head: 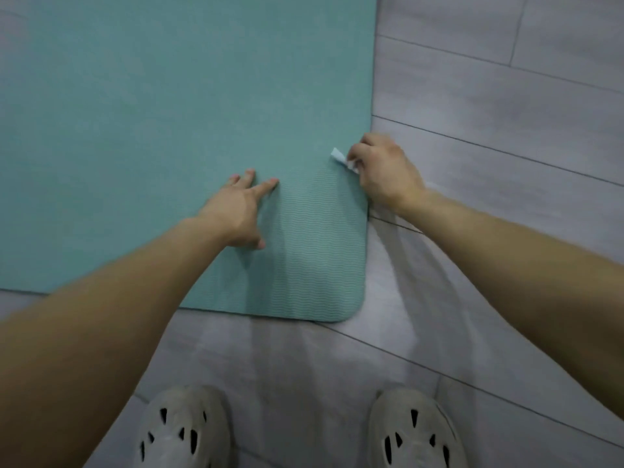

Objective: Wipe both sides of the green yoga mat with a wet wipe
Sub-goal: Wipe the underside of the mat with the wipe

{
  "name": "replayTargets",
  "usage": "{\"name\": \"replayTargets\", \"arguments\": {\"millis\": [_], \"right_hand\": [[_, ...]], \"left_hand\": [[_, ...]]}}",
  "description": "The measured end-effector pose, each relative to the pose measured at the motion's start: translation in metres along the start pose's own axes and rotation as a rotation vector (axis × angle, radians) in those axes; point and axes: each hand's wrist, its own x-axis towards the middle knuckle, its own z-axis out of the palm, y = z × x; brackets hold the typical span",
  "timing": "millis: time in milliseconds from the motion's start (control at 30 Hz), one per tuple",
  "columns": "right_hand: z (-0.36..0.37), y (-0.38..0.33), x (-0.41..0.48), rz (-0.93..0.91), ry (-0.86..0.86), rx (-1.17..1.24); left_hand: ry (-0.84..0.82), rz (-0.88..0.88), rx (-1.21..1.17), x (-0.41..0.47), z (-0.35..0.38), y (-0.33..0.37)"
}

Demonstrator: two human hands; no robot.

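left hand [236, 211]: spread flat on green yoga mat [152, 113]; likely to hold it down | right hand [383, 173]: pinches wet wipe [338, 155] at mat's right edge

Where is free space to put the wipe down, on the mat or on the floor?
Crowded: the near right corner of the mat, where the left hand lies flat and the right hand holds the wipe. Bare: the mat beyond both hands; the floor right of the mat; the floor strip between the mat's near edge and the shoes.

Bare forearms [101, 315], and pale grey foam clogs [182, 430] with dark oval cut-outs.
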Motion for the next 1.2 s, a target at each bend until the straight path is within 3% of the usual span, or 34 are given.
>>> {"name": "replayTargets", "arguments": {"millis": [100,267,333,400,467,533,667,733,967,1200], "right_hand": [[0.004,-0.026,-0.015,0.045,-0.029,0.036],[0.021,-0.083,-0.096,-0.462,-0.285,0.113],[0.016,-0.064,-0.069,-0.557,-0.227,0.004],[0.007,-0.035,-0.025,-0.427,-0.069,-0.077],[-0.005,-0.010,0.005,-0.137,0.059,-0.047],[-0.002,-0.015,0.001,-0.001,0.025,0.033],[0.019,-0.067,-0.067,-0.268,-0.231,0.141],[0.024,-0.075,-0.087,-0.364,-0.227,0.108],[0.051,-0.066,-0.105,-0.184,0.058,0.104],[0.053,-0.062,-0.116,-0.029,-0.102,-0.044]], "left_hand": [[0.013,0.007,0.035,0.000,-0.001,-0.006],[0.052,0.015,0.090,-0.003,-0.003,-0.007],[0.058,0.010,0.094,-0.004,-0.005,-0.005],[0.046,-0.001,0.101,-0.004,-0.008,-0.003],[0.035,-0.004,0.106,-0.005,-0.009,-0.001],[0.028,-0.009,0.104,-0.006,-0.010,0.001],[0.041,-0.010,0.134,-0.006,-0.010,0.003],[0.048,-0.010,0.152,-0.005,-0.011,0.005],[0.044,-0.008,0.150,-0.006,-0.014,0.006],[0.035,0.002,0.140,-0.004,-0.012,0.005]]}}
